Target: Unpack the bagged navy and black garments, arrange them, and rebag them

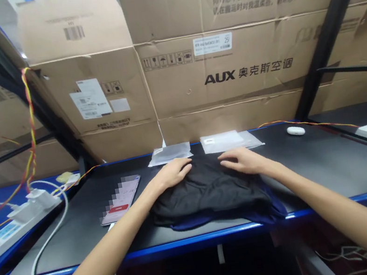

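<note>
While both flat, unclenched hands press it, dark garment [210, 192], rumpled, folded, blue-edged underneath.

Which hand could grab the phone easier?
Probably the left hand. The phone lies on the table just to its left, beside the black cloth it rests on. The right hand sits on the cloth's far side, so it would have to cross over.
</note>
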Available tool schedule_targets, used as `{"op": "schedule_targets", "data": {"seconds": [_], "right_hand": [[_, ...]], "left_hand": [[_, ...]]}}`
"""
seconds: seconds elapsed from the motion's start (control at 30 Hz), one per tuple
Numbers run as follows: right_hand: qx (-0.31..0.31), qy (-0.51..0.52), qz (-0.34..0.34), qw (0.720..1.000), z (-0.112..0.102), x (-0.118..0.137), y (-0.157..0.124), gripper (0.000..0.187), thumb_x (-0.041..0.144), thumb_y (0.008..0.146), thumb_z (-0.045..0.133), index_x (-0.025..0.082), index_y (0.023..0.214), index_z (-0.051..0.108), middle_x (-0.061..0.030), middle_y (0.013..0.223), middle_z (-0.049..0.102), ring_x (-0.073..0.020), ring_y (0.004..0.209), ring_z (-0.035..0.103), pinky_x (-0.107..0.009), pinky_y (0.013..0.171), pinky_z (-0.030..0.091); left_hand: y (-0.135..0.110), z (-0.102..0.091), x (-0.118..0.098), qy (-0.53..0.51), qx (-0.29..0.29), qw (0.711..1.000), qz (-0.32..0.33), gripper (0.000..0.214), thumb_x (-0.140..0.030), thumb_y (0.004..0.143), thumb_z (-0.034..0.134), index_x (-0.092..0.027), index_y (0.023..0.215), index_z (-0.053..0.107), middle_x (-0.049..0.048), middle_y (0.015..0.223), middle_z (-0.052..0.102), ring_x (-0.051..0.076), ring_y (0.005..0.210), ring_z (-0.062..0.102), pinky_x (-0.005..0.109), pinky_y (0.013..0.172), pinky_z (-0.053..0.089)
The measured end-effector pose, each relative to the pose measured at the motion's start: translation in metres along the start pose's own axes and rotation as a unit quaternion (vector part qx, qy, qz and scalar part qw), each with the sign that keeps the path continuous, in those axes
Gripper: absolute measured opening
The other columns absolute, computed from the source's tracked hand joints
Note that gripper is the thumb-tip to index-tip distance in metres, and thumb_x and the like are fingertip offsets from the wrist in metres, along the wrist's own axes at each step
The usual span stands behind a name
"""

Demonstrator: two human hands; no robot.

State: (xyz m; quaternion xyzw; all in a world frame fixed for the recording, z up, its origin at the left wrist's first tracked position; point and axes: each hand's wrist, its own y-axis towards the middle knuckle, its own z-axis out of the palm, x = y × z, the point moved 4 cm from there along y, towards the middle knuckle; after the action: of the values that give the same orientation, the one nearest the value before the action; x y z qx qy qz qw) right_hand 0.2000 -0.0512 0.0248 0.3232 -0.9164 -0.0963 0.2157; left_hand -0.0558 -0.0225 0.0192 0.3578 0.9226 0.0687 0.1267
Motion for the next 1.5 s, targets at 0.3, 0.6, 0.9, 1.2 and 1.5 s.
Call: {"op": "schedule_targets", "data": {"seconds": [0.3, 0.6, 0.9, 1.2, 1.5], "right_hand": [[-0.025, -0.170, 0.056, 0.983, -0.002, -0.031, 0.013, 0.020, 0.017, 0.087, 0.060, 0.015, 0.102, 0.074, -0.0134, 0.104, 0.072, -0.0287, 0.100, 0.064, -0.038, 0.090, 0.049], [-0.076, -0.155, 0.088, 0.981, -0.006, -0.028, 0.004, 0.018, 0.018, 0.086, 0.056, 0.018, 0.099, 0.069, -0.0106, 0.096, 0.072, -0.0242, 0.089, 0.065, -0.033, 0.080, 0.048], [-0.087, -0.109, 0.003, 0.990, -0.007, -0.016, -0.025, 0.028, 0.018, 0.088, 0.048, 0.022, 0.102, 0.072, -0.0094, 0.103, 0.075, -0.0285, 0.096, 0.069, -0.043, 0.089, 0.052], [-0.051, -0.107, -0.039, 0.992, -0.004, -0.003, -0.039, 0.030, 0.017, 0.088, 0.049, 0.022, 0.100, 0.075, -0.0106, 0.113, 0.074, -0.0294, 0.112, 0.066, -0.048, 0.099, 0.050], [-0.025, -0.044, -0.018, 0.999, -0.007, 0.003, -0.050, 0.032, 0.024, 0.089, 0.051, 0.022, 0.111, 0.074, -0.0094, 0.118, 0.072, -0.0280, 0.115, 0.065, -0.046, 0.101, 0.050]], "left_hand": [[0.032, 0.008, 0.007, 0.081, -0.024, 0.996, -0.038, 0.041, -0.018, 0.094, 0.042, -0.017, 0.130, 0.062, 0.0087, 0.121, 0.070, 0.026, 0.107, 0.061, 0.038, 0.096, 0.050], [0.038, -0.011, 0.001, 0.084, -0.089, 0.992, -0.011, 0.021, -0.017, 0.085, 0.060, -0.020, 0.098, 0.075, 0.0064, 0.099, 0.071, 0.023, 0.094, 0.061, 0.035, 0.089, 0.050], [0.004, -0.023, 0.000, 0.094, -0.118, 0.987, 0.059, 0.029, -0.029, 0.098, 0.048, -0.026, 0.110, 0.074, 0.0033, 0.113, 0.073, 0.021, 0.104, 0.066, 0.034, 0.092, 0.051], [-0.025, -0.016, -0.018, 0.029, -0.028, 0.994, 0.102, 0.026, -0.016, 0.091, 0.053, -0.021, 0.104, 0.075, 0.0041, 0.107, 0.075, 0.020, 0.102, 0.067, 0.030, 0.091, 0.051], [-0.040, -0.025, -0.021, -0.035, -0.004, 0.997, 0.070, 0.026, -0.023, 0.089, 0.057, -0.024, 0.110, 0.073, 0.0021, 0.115, 0.073, 0.019, 0.110, 0.065, 0.032, 0.100, 0.048]]}}
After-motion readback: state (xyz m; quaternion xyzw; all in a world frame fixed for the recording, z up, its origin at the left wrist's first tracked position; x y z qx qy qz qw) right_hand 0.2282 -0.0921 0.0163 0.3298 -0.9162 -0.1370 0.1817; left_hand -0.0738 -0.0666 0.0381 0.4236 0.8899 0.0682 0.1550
